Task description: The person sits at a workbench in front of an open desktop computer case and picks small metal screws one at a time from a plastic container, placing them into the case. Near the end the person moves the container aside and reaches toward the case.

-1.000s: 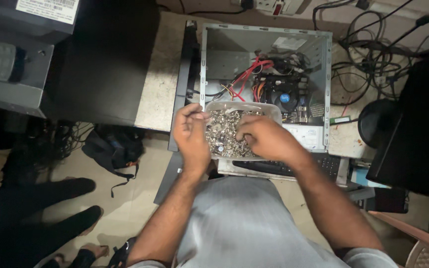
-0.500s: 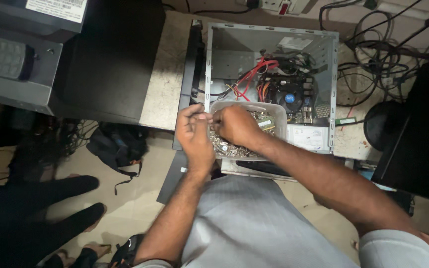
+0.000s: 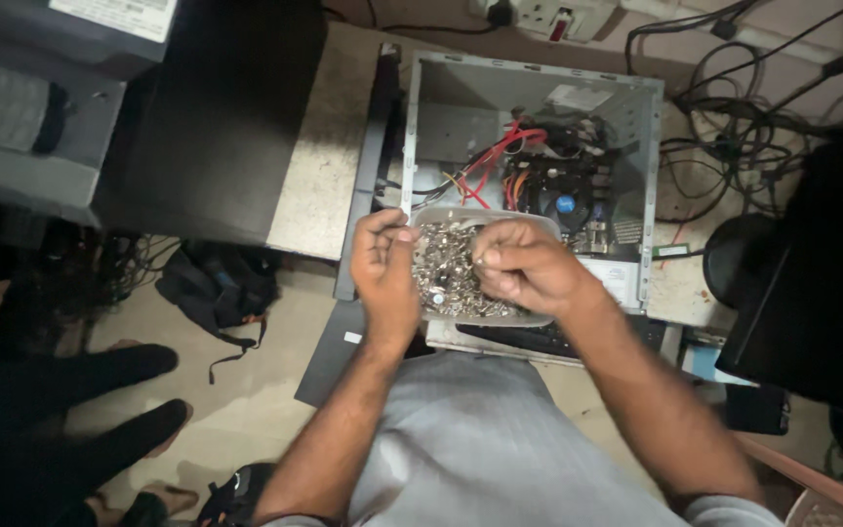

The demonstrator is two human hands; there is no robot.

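I held the tub (image 3: 539,314) of screws (image 3: 451,273) over the open case (image 3: 539,146), left hand (image 3: 387,268) curled on its rim. My right hand (image 3: 524,268) dug inside, fingers bent (pinching a screw or not, I cannot tell). Better to sift slowly, the tub level.

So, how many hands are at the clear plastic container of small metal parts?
2. The left hand grips the left edge of the clear plastic container; the right hand is over the small metal parts. No other hands show.
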